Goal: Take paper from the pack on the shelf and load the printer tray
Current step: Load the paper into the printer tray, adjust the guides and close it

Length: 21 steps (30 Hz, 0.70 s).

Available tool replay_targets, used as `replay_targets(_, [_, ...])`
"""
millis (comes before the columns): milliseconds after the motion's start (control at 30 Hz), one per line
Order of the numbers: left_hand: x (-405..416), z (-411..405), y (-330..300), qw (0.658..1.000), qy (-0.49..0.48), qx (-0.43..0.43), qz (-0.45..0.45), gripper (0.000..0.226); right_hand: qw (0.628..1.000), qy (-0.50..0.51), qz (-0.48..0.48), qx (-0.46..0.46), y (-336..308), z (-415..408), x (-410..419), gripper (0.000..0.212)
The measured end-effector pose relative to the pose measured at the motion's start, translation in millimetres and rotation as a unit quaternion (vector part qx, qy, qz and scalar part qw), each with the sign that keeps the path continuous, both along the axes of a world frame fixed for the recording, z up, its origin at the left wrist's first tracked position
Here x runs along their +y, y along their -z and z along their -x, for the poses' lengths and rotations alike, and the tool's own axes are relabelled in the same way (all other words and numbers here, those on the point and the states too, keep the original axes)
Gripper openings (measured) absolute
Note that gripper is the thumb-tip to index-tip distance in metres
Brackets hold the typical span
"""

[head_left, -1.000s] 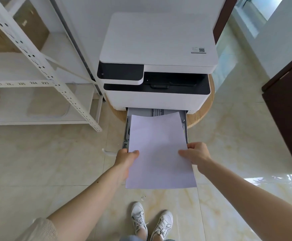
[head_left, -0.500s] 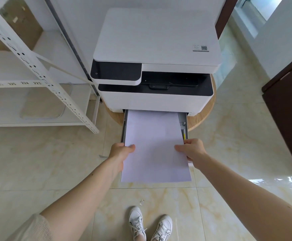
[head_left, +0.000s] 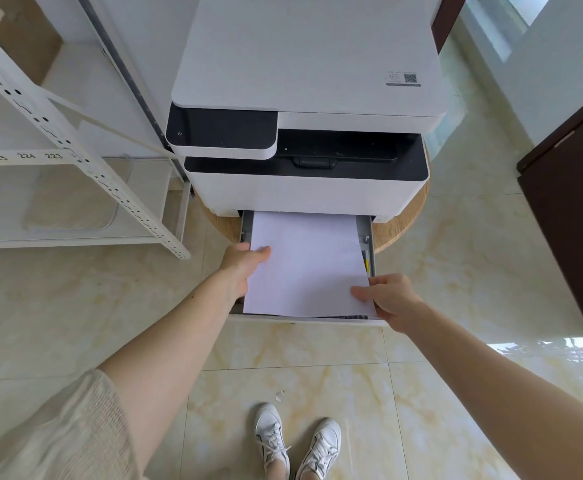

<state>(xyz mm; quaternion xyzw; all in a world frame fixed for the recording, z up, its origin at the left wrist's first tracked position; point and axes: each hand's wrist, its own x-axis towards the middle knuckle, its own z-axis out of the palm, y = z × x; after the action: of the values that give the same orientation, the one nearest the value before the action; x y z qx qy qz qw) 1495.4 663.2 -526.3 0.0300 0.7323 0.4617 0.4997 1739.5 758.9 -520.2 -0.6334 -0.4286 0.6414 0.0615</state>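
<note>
A white and black printer [head_left: 304, 98] stands on a round wooden stool. Its grey paper tray [head_left: 370, 237] is pulled out toward me at the bottom. A white stack of paper [head_left: 309, 265] lies lengthwise in the tray, its far end under the printer body. My left hand [head_left: 243, 268] grips the paper's left edge, thumb on top. My right hand [head_left: 389, 299] pinches the near right corner, which sits slightly over the tray's front edge. The paper pack is out of view.
A white metal shelf rack [head_left: 75, 161] stands to the left, with a cardboard box [head_left: 23, 36] on an upper level. A dark wooden cabinet [head_left: 574, 220] is on the right. Marble floor tiles and my white shoes [head_left: 297, 441] lie below.
The paper has slid forward and down into the tray, from held above its front to lying inside. Both hands followed it, and my view moved closer to the printer.
</note>
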Motion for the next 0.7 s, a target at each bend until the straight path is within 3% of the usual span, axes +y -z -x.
replay_targets(67, [-1, -2, -9, 1.0, 0.009, -0.016, -0.014, 0.022, 1.0, 0.016, -0.01, 0.005, -1, 4, 4, 0.018])
replay_targets(167, [-12, -4, -12, 0.998, 0.032, -0.049, -0.025, 0.035, 0.999, 0.029, -0.003, 0.014, 0, 8, 9, 0.024])
replay_targets(333, [-32, -6, -10, 0.995, 0.051, -0.088, 0.003, 0.034, 0.999, 0.037, -0.006, 0.024, -5, 18, 17, 0.029])
replay_targets(533, [-26, -15, -9, 0.998, 0.008, -0.055, 0.022, 0.034, 0.995, -0.035, -0.084, -0.042, -7, 24, 14, 0.01])
replay_targets(600, [-26, -16, -5, 0.999, 0.002, -0.041, 0.026, 0.032, 0.971, -0.114, -0.174, -0.117, -10, 24, 8, 0.026])
replay_targets(700, [-28, -18, -2, 0.999, -0.01, -0.046, 0.015, 0.032, 0.871, -0.241, -0.364, -0.225, -13, 20, -10, 0.048])
